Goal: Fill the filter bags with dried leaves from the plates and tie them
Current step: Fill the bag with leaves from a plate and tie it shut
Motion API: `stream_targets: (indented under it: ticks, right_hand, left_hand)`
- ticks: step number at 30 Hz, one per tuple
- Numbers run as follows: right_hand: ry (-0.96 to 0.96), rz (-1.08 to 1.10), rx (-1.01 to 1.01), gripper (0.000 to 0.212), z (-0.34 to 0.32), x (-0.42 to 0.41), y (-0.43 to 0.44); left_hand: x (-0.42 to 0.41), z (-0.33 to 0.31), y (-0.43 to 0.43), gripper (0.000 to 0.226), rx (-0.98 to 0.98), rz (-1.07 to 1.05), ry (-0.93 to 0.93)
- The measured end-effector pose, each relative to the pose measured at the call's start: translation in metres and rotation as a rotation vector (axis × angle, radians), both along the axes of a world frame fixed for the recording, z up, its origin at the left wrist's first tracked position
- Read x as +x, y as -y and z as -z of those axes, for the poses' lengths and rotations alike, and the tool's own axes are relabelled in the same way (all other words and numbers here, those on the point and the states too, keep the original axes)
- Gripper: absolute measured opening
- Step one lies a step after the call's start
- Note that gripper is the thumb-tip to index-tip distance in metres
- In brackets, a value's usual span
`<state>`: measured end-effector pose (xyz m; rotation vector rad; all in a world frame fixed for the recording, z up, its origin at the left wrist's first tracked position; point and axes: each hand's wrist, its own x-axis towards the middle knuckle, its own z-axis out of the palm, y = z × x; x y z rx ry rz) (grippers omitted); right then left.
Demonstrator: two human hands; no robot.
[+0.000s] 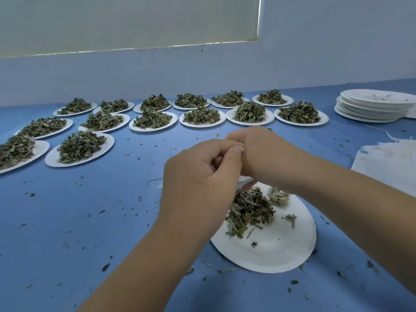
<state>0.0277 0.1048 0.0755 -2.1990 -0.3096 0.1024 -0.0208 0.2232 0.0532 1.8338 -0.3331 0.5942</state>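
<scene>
You hold both hands up right over near plate (270, 255), so spill drops back onto leftover leaves (249, 210). Left hand (198, 176): fingers curled, thumb pinching, probably filter bag (246, 182) string, mostly hidden. Right hand (258, 152) grip: can't tell. Spare bags (391, 163) wait right.

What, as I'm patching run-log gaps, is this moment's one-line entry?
left hand: fingers curled, against right hand, above near plate | grasp: hidden | leaves: some on plate
</scene>
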Motion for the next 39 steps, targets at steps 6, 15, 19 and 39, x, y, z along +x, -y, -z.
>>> stream_targets:
  ticks: [6, 15, 19, 39]
  right_hand:
    - [-0.080, -0.148, 0.045, 0.010, -0.008, 0.014, 0.004]
    - [-0.231, -0.251, 0.141, 0.032, -0.013, 0.014, 0.007]
    - [-0.266, -0.175, 0.092, 0.013, -0.009, 0.016, -0.012]
    - [0.203, -0.166, -0.407, 0.052, 0.034, -0.029, 0.042]
  left_hand:
    - [0.013, -0.001, -0.020, 0.021, -0.023, -0.103, -0.006]
    - [0.014, 0.000, -0.021, 0.022, -0.012, -0.077, 0.012]
    - [0.013, 0.003, -0.019, 0.018, 0.043, -0.072, 0.021]
    - [0.027, 0.001, -0.044, 0.016, 0.244, -0.308, 0.147]
